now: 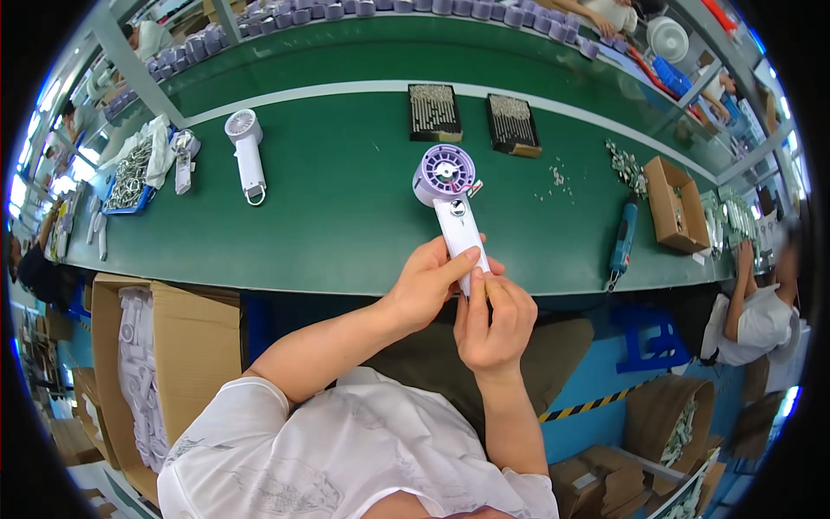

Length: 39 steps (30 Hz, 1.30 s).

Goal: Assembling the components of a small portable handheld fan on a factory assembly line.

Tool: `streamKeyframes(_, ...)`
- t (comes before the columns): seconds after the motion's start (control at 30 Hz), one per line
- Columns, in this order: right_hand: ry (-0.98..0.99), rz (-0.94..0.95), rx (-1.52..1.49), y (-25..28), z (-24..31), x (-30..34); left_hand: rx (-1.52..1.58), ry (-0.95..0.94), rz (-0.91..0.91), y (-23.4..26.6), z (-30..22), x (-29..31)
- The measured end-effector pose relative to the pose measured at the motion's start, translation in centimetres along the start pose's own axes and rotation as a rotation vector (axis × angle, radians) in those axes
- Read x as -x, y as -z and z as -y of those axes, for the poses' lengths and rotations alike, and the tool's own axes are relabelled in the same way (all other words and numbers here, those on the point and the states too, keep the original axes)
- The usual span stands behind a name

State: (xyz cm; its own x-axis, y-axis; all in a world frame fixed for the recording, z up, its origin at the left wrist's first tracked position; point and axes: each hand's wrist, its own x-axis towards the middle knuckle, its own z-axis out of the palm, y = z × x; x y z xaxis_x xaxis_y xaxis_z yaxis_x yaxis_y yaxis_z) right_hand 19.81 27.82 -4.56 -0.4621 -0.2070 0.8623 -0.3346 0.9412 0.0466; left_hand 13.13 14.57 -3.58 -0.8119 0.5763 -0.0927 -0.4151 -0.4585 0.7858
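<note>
A white handheld fan (458, 221) with an exposed purple head is held over the front part of the green table, its head pointing away from me. Small red wires stick out beside its hub. My left hand (430, 278) is closed round the lower handle, thumb lying along the front. At the handle's bottom end, the fingers of my right hand (494, 322) are pinched together against it; whether they also hold a small part is hidden. Another white fan (247, 156) lies on the table at the left.
Two black trays (434, 112) (513, 125) of screws stand at the back. A teal electric screwdriver (622, 238) and a cardboard box (677, 206) lie right, near loose small parts (558, 180). A blue tray (130, 183) of metal rings sits left; a carton (138, 372) of white parts stands below.
</note>
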Motion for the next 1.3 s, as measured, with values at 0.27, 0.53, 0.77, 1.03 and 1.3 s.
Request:
streamKeyframes(0.27,-0.237,0.023,-0.577,-0.3,-2.9,-4.9,-0.263,-0.124,0.028,3.3,-4.5,-3.9)
streamKeyframes(0.53,-0.985,0.503,-1.431,-9.2,-7.3,-13.6,-0.342,-0.137,0.243,5.4,-9.4,-7.5)
streamKeyframes(0.77,-0.991,0.692,-1.596,-15.0,-6.4,-16.5,-0.29,-0.231,0.119,9.6,-10.1,-8.2)
streamKeyframes(1.03,-1.158,0.612,-1.639,-16.1,-6.2,-13.5,-0.32,-0.161,0.108,10.0,-8.9,-8.2)
streamKeyframes(1.3,-1.173,0.649,-1.65,-15.8,-7.1,-13.4,-0.3,-0.104,0.093,9.8,-8.2,-8.3)
